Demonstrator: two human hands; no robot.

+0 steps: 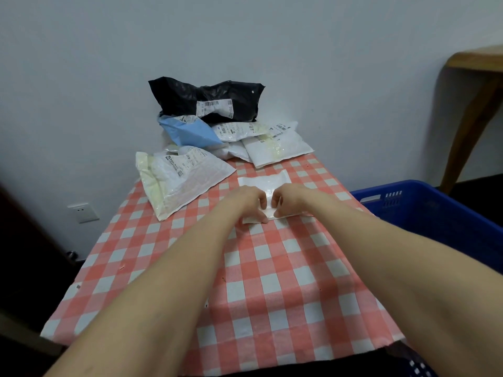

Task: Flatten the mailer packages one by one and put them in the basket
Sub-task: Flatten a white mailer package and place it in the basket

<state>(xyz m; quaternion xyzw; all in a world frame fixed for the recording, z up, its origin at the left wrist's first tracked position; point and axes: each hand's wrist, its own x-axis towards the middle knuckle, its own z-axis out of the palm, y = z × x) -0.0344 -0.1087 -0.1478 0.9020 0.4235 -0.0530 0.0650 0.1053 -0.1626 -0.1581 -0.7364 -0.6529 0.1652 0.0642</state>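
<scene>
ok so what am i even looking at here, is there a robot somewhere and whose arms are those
There is no robot here. A person is working with bare hands, and the single picture comes from a camera worn on their head. It looks forward and down, which is why the arms reach in from the bottom edge.

The left hand and right hand meet over a small white mailer lying on a red-and-white checked tablecloth. Their fingers are curled onto its near part and seem to be pinching it.

At the far end is a pile of more mailers: a black mailer on top, a blue mailer and several white ones. A large white mailer lies nearer, on the left.

The blue basket stands off the cloth's right edge. Its inside is not clear from here.
</scene>
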